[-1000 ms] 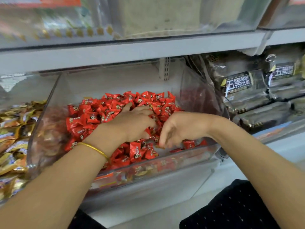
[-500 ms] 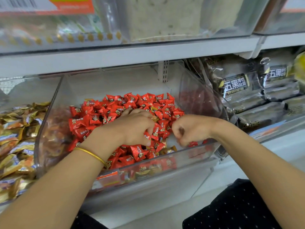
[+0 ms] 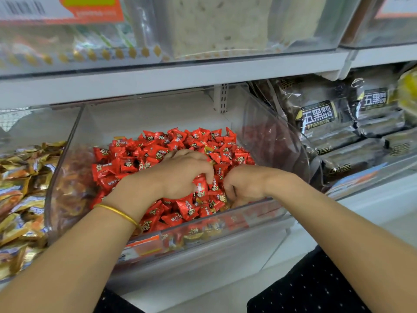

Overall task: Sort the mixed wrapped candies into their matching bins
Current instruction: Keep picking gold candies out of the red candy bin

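One left hand point(image 3: 182, 175), one right hand point(image 3: 244, 184), one bin point(image 3: 270, 141), many red candies point(image 3: 158, 150)

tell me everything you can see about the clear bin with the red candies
The clear bin looks like see-through hard plastic, open-topped, with curved side walls and a low front wall. It sits on a shelf between gold-wrapped candies and dark packs. It is partly filled with red candies. The left hand grips some; the curled right hand rests among them.
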Available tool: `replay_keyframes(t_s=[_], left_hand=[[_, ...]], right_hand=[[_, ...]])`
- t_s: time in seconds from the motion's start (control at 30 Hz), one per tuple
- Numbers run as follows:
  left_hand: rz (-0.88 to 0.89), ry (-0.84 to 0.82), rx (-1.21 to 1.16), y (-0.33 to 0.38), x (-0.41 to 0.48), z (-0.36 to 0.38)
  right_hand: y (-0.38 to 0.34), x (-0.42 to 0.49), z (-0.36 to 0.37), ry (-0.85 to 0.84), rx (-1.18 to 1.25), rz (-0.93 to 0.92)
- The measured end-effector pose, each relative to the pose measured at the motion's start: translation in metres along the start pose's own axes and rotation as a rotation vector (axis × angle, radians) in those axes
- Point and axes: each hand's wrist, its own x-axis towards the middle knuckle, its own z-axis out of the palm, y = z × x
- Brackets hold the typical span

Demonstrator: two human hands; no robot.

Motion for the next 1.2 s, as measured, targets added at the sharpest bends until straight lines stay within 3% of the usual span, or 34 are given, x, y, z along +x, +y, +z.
replay_keyframes(t_s=[0.2, 0.37, 0.6, 0.83, 0.9, 1.07, 1.2], left_hand=[[0.002, -0.052, -0.007, 0.001, -0.003, 0.002], [-0.027, -0.13, 0.132, 0.002, -0.002, 0.002], [-0.022, -0.116, 0.176, 0.003, 0.0, 0.007], [0.008, -0.091, 0.17, 0.001, 0.0, 0.013], [0.009, -0.066, 0.112, 0.002, -0.001, 0.012], [0.017, 0.029, -0.107, -0.001, -0.001, 0.002], [-0.001, 0.205, -0.365, 0.002, 0.0, -0.004]], right_hand=[[0.007, -0.005, -0.004, 0.021, -0.069, 0.025], [0.007, -0.004, -0.005, 0.185, 0.234, -0.023], [-0.002, 0.003, -0.005, 0.017, 0.162, -0.001], [-0.002, -0.002, -0.003, 0.032, 0.056, 0.033], [0.003, -0.005, -0.001, 0.074, 0.157, 0.062], [0.015, -0.024, -0.009, 0.244, 0.701, 0.079], [0.018, -0.029, -0.017, 0.383, 1.035, 0.125]])
